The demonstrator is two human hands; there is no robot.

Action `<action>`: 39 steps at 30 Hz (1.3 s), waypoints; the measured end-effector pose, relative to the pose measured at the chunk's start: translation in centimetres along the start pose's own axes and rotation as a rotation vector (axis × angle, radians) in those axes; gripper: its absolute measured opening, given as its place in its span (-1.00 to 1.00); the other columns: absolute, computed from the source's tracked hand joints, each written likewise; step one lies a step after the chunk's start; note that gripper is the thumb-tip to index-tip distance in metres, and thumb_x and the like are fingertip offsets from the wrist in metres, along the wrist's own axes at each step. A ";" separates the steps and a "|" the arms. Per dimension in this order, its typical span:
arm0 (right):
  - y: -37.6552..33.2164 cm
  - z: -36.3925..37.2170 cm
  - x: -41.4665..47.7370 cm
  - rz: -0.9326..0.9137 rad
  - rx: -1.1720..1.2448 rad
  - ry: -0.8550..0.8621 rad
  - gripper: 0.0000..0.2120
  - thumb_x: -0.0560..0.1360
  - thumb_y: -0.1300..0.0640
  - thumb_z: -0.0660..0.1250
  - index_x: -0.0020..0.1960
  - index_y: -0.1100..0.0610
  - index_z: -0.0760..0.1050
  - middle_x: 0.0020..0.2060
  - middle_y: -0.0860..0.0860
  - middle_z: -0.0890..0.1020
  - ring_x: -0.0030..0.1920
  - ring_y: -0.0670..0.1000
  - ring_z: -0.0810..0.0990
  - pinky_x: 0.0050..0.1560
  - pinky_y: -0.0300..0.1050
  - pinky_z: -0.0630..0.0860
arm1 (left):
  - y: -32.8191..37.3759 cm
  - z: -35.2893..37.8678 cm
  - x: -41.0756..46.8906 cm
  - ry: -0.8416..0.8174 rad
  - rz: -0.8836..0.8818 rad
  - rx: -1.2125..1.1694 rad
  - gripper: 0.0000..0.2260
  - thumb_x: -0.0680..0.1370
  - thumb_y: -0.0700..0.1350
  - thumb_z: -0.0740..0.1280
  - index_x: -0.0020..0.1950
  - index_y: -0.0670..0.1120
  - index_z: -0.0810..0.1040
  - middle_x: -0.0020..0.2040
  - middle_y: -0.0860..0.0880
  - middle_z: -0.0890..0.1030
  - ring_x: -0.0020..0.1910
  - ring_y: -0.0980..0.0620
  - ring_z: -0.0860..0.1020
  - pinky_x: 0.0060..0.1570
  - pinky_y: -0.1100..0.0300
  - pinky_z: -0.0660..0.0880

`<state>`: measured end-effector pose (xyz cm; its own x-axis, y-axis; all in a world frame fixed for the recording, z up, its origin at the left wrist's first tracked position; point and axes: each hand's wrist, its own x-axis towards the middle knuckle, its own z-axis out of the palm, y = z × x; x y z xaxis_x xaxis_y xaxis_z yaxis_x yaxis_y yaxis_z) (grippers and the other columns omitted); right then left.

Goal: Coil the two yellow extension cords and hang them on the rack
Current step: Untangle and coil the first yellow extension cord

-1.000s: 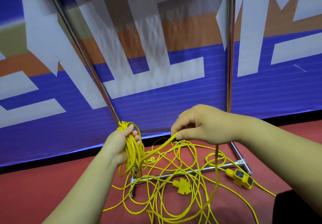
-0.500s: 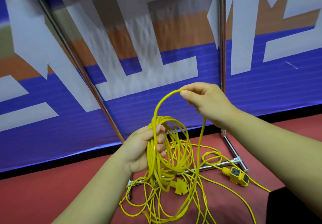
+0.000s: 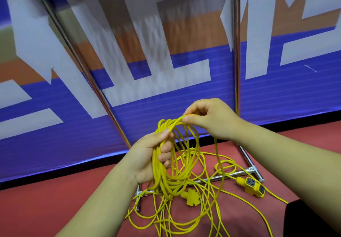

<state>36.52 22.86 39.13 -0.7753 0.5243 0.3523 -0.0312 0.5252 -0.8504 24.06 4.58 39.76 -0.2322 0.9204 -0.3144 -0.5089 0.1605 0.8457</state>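
Observation:
My left hand (image 3: 147, 155) grips a bundle of yellow cord loops (image 3: 177, 174) that hang down in front of the rack. My right hand (image 3: 208, 117) pinches a strand of the same yellow cord just above the bundle, laying it against the top of the loops. The loose remainder of the yellow cords (image 3: 184, 220) lies tangled on the red floor. A yellow socket block (image 3: 252, 186) and a yellow plug (image 3: 191, 197) lie among the tangle. The metal rack's uprights (image 3: 236, 52) rise behind my hands.
The rack's base bar (image 3: 217, 177) lies on the red floor under the tangle, with a second slanted pole (image 3: 79, 59) at left. A blue, white and orange banner wall (image 3: 295, 93) stands close behind. A dark object (image 3: 302, 218) shows at the lower right.
My right hand has come down from its raised loop and brought the strand onto the top of the bundle. The bundle in my left hand has gained a loop.

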 end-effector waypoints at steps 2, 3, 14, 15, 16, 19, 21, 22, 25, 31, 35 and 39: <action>-0.1 0.0 0.0 0.016 0.028 0.015 -0.85 0.39 0.00 0.57 -0.16 0.05 0.66 -0.32 -0.01 0.69 -0.31 -0.06 0.61 -0.17 -0.01 0.55 | -0.1 -0.2 -0.1 -0.066 -0.023 0.033 -0.66 0.32 -0.03 0.62 -0.06 -0.10 0.55 -0.47 0.02 0.37 -0.60 0.13 0.34 -0.52 0.24 0.43; -0.2 0.0 0.1 0.016 0.032 0.021 -0.84 0.37 0.00 0.58 -0.17 0.05 0.65 -0.32 -0.01 0.69 -0.31 -0.09 0.61 -0.16 -0.02 0.56 | -0.1 -0.2 -0.2 -0.092 -0.035 0.054 -0.68 0.32 -0.05 0.62 -0.07 -0.10 0.56 -0.48 0.02 0.36 -0.61 0.13 0.34 -0.52 0.24 0.43; 0.5 -3.0 -0.3 0.025 -0.041 -0.249 -0.87 0.48 0.24 0.48 -0.02 0.06 0.64 -0.18 0.03 0.69 -0.19 -0.08 0.61 -0.04 -0.06 0.57 | 1.1 -1.2 -1.3 -0.047 0.132 0.089 -0.59 0.19 -0.02 0.69 -0.16 -0.10 0.54 -0.39 -0.03 0.49 -0.56 0.09 0.43 -0.48 0.18 0.52; 0.6 -2.9 -0.4 0.027 -0.058 -0.262 -0.86 0.47 0.25 0.49 -0.01 0.06 0.63 -0.18 0.03 0.68 -0.20 -0.10 0.60 -0.04 -0.05 0.57 | 1.0 -1.3 -1.3 -0.039 0.143 0.072 -0.56 0.18 -0.03 0.70 -0.13 -0.11 0.54 -0.37 -0.04 0.50 -0.55 0.08 0.45 -0.47 0.18 0.53; 0.6 -2.6 -0.5 0.033 -0.078 -0.277 -0.85 0.47 0.25 0.49 -0.01 0.07 0.62 -0.18 0.04 0.68 -0.21 -0.10 0.60 -0.04 -0.04 0.57 | 1.0 -1.4 -1.2 -0.035 0.153 0.048 -0.53 0.19 -0.04 0.69 -0.10 -0.11 0.52 -0.38 -0.03 0.49 -0.55 0.08 0.45 -0.47 0.18 0.53; 0.5 -2.1 -0.8 0.032 -0.163 -0.306 -0.84 0.47 0.20 0.51 -0.03 0.06 0.56 -0.21 0.02 0.69 -0.24 -0.11 0.61 -0.09 -0.10 0.57 | 0.9 -1.0 -1.0 -0.009 0.195 -0.015 -0.64 0.36 -0.07 0.60 -0.05 -0.11 0.46 -0.43 0.02 0.40 -0.58 0.15 0.36 -0.51 0.23 0.46; 0.3 -1.8 -0.8 0.052 -0.107 -0.244 -0.84 0.46 0.21 0.52 -0.06 0.09 0.54 -0.26 0.03 0.70 -0.25 -0.02 0.64 -0.11 -0.07 0.57 | 0.6 -0.7 -0.7 0.078 0.224 0.051 -0.79 0.47 -0.11 0.47 -0.06 -0.11 0.46 -0.48 0.03 0.33 -0.61 0.16 0.29 -0.56 0.26 0.39; 0.1 -1.5 -0.8 0.074 -0.027 -0.191 -0.83 0.45 0.23 0.52 -0.06 0.13 0.54 -0.28 0.06 0.70 -0.28 0.01 0.63 -0.13 -0.03 0.58 | 0.2 -0.5 -0.5 0.127 0.234 0.114 -0.80 0.46 -0.13 0.46 -0.03 -0.14 0.49 -0.50 0.02 0.31 -0.62 0.15 0.28 -0.57 0.26 0.37; -0.9 -0.4 -0.7 0.142 0.242 -0.044 -0.84 0.44 0.29 0.51 -0.04 0.19 0.55 -0.30 0.12 0.65 -0.28 0.00 0.59 -0.18 -0.07 0.57 | -1.5 -0.2 0.4 0.228 0.215 0.267 -0.67 0.42 -0.17 0.51 0.13 -0.22 0.56 -0.50 -0.02 0.31 -0.61 0.11 0.27 -0.54 0.25 0.35; -2.2 1.5 -0.7 0.178 0.421 0.032 -0.87 0.47 0.31 0.47 -0.04 0.12 0.64 -0.30 0.02 0.67 -0.22 0.01 0.65 -0.16 -0.06 0.61 | -4.3 0.7 2.3 0.227 0.085 0.381 -0.86 0.53 -0.20 0.44 0.06 -0.18 0.60 -0.44 -0.08 0.42 -0.60 0.10 0.30 -0.54 0.24 0.38; -2.5 1.5 -0.6 0.166 0.432 0.100 -0.91 0.46 0.28 0.49 -0.09 0.12 0.65 -0.27 0.14 0.70 -0.22 0.03 0.65 -0.20 -0.04 0.59 | -4.5 1.6 2.6 0.122 0.088 0.468 -0.89 0.57 -0.17 0.40 -0.09 -0.20 0.58 -0.41 -0.11 0.48 -0.62 0.10 0.31 -0.53 0.23 0.41; -2.2 -0.1 -0.8 0.082 0.371 0.155 -0.97 0.49 0.16 0.47 -0.10 0.11 0.63 -0.20 0.11 0.68 -0.20 -0.01 0.61 -0.09 0.03 0.62 | -2.2 1.3 1.7 0.147 0.172 0.365 -0.80 0.52 -0.14 0.45 -0.09 -0.25 0.53 -0.41 -0.13 0.44 -0.64 0.12 0.30 -0.56 0.25 0.39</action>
<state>37.33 21.35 40.75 -0.6813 0.6640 0.3080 -0.2209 0.2146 -0.9514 25.84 6.28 37.96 -0.4172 0.8886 -0.1909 -0.1314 0.1489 0.9801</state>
